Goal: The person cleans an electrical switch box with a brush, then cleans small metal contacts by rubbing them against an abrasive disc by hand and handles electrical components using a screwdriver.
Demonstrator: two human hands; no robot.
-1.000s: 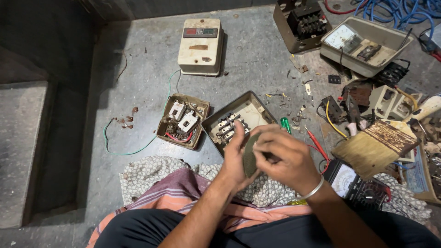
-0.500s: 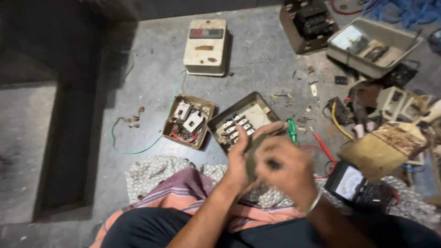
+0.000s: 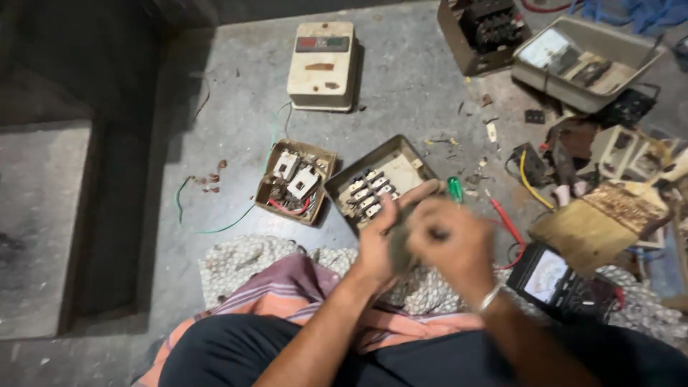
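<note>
We record from the left. A thin green wire [image 3: 215, 228] curls across the grey concrete floor [image 3: 401, 100]. Toward the floor's far edge lies a cream rectangular switch cover [image 3: 322, 66], face up. Nearer us sits a small brown open box with white switch blocks and red wiring [image 3: 295, 182]; just beside it, to its right, a grey open metal box with rows of terminals [image 3: 378, 185].

Our left hand [image 3: 380, 240] and right hand [image 3: 451, 244] meet in front of that grey box, above the patterned cloth [image 3: 236, 261] at the floor's near edge. Both are closed around a small dark grey part [image 3: 400, 240], held between them off the floor; motion blur hides its shape and the exact finger placement.

A green-handled screwdriver [image 3: 454, 189] lies just beyond the right hand. Further right: a red probe [image 3: 506, 221], a black analogue meter [image 3: 548, 276], a worn wooden block [image 3: 598, 223]. A grey tray of parts [image 3: 584, 61] occupies the far right corner.
</note>
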